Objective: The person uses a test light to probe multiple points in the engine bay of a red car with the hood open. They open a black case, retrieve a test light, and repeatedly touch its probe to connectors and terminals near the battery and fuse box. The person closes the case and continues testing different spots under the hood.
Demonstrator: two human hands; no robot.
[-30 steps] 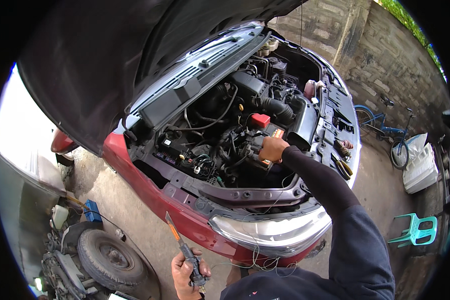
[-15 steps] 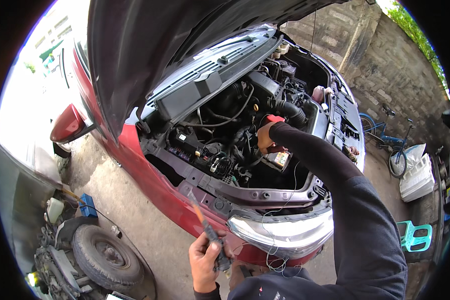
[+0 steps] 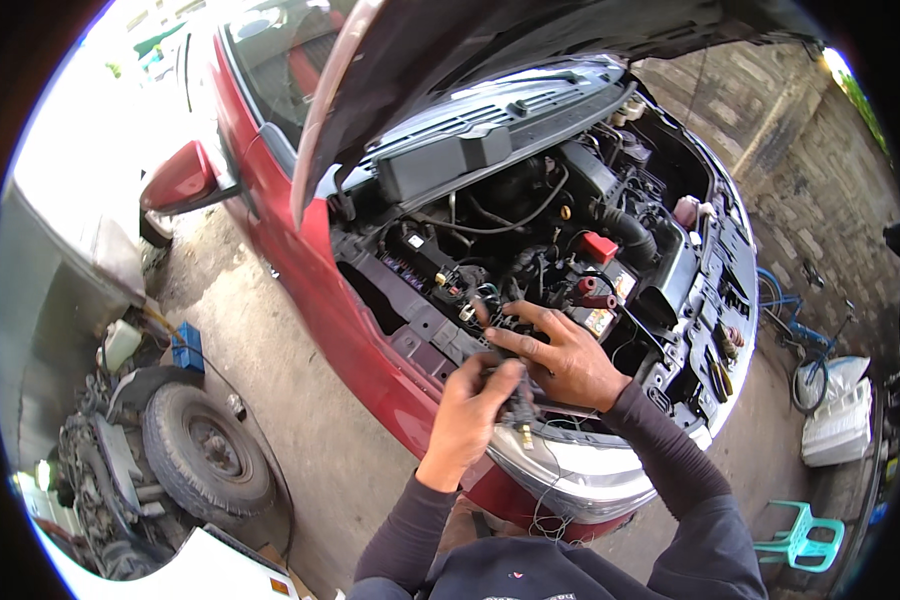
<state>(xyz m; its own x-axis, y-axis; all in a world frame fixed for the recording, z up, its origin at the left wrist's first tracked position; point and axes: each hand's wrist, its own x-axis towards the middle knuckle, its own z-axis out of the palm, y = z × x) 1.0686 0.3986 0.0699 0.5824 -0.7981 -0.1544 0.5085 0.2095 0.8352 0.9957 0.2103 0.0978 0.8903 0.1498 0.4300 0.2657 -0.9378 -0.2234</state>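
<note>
Since half a second ago both hands have come together: the right hand (image 3: 567, 357), then deep in the engine bay beside the red battery cap (image 3: 598, 246), has drawn back to the front edge of the bay, and the left hand (image 3: 473, 413), then hanging low in front of the bumper with a long orange-handled tool, has risen to meet it above the headlight (image 3: 580, 470). That tool cannot be made out now.

Left hand: fingers curled shut around a small dark part (image 3: 519, 404) with a brass-coloured tip at its lower end (its kind cannot be told at this size; it looks like a connector or fitting on the wiring). Right hand: fingers spread and half open, palm down, fingertips resting on the dark wiring bundle (image 3: 490, 300) just behind the front crossmember; whether they pinch a wire is hidden by the hand itself.

The red car (image 3: 300, 250) stands with its bonnet (image 3: 470, 60) raised. A loose wheel (image 3: 205, 455) lies on the concrete to the person's left, a green plastic stool (image 3: 800, 535) and a blue bicycle (image 3: 795, 320) to the right.

Judgement: the step in hand appears to be handling a wiring part at the front of the bay, one hand holding it, the other steadying the loom. The next move would call for a fine two-handed alignment, with thin loose wires hanging below the headlight kept clear of snagging.
</note>
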